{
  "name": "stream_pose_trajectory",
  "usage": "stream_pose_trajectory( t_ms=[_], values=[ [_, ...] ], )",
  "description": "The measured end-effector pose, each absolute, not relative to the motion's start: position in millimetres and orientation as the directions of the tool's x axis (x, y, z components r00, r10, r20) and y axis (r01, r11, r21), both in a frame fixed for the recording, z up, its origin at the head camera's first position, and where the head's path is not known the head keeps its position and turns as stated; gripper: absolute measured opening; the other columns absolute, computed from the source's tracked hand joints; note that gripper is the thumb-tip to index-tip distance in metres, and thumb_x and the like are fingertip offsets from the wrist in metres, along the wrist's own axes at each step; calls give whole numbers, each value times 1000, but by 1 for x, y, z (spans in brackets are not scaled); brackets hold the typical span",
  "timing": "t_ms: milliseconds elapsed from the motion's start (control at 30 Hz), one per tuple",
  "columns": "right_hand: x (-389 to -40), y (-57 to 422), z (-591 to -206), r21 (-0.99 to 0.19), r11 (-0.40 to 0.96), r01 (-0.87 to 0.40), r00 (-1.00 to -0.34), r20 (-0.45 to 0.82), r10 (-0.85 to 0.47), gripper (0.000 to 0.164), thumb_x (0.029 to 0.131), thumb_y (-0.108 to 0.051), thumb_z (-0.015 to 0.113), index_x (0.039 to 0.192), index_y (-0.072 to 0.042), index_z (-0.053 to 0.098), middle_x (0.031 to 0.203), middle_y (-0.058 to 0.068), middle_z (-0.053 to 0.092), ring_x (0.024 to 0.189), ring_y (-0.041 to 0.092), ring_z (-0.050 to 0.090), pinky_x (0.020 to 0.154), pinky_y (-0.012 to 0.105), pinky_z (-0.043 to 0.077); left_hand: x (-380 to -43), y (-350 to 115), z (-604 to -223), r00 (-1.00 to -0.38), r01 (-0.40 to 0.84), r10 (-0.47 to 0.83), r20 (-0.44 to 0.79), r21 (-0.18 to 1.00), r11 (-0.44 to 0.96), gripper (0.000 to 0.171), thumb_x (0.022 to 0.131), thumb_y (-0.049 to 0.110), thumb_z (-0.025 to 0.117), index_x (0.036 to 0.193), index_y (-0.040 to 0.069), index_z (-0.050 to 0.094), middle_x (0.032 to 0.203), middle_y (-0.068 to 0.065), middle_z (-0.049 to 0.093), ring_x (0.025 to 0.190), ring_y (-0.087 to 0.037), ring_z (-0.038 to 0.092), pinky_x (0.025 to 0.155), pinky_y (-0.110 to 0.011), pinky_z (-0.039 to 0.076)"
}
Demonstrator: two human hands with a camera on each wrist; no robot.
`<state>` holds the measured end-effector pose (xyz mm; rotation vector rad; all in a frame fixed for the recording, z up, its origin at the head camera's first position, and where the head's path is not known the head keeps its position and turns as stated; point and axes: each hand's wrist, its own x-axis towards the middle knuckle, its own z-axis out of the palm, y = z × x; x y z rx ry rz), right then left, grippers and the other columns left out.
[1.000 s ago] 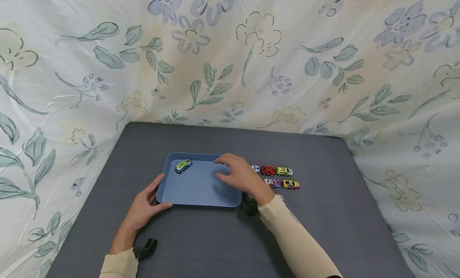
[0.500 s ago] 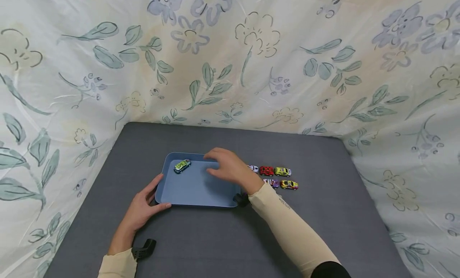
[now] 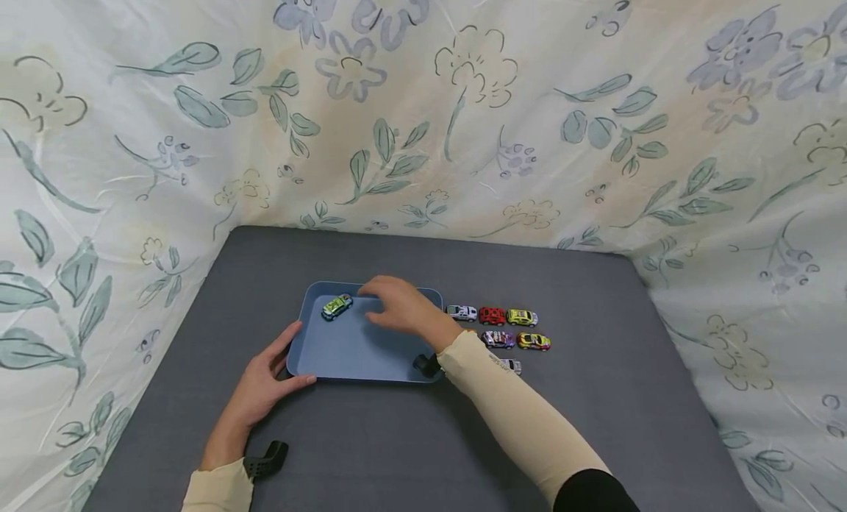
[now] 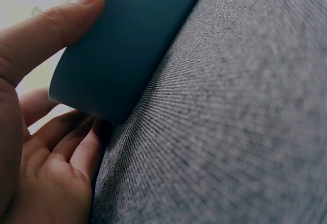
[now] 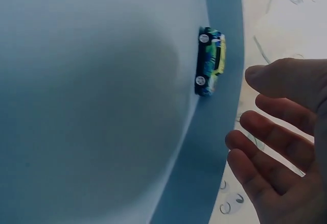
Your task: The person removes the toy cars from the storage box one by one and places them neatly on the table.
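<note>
A blue tray (image 3: 357, 350) lies on the grey table, with one green-yellow toy car (image 3: 337, 307) at its back left. My left hand (image 3: 261, 383) grips the tray's left front corner. In the left wrist view its thumb lies against the tray wall (image 4: 127, 35) and the fingers reach around the corner, close to the cloth. Over the tray's back middle, my right hand (image 3: 400, 306) is held with loosely bent fingers and nothing between them. The right wrist view has the toy car (image 5: 210, 62) just beyond the right hand (image 5: 281, 132), apart from it.
Right of the tray, several toy cars stand in rows, among them a white one (image 3: 461, 313), a red one (image 3: 492, 315) and a purple one (image 3: 498, 339). The right forearm hides part of the group. A floral curtain (image 3: 423, 129) hangs behind the table.
My right hand has moved left across the tray, closer to the green-yellow toy car. More of the cars on the right now show. The left hand has stayed at the tray corner.
</note>
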<state>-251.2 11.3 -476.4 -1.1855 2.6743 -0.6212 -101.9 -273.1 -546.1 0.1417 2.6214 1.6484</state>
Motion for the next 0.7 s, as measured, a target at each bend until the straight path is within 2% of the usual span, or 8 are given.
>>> stream_pose_trajectory(
  t_ms=[700],
  values=[
    [-256,-23,-487,-422,629,-653,-679,-44,-733,43,105,-19,73,147,-15,68,142,2,66,131,17,61,110,33,49,-102,-274,-548,-995,56,103,13,905,421,102,90,20,93,172,16,34,175,-24,26,158,-49,27,104,1,25]
  ],
)
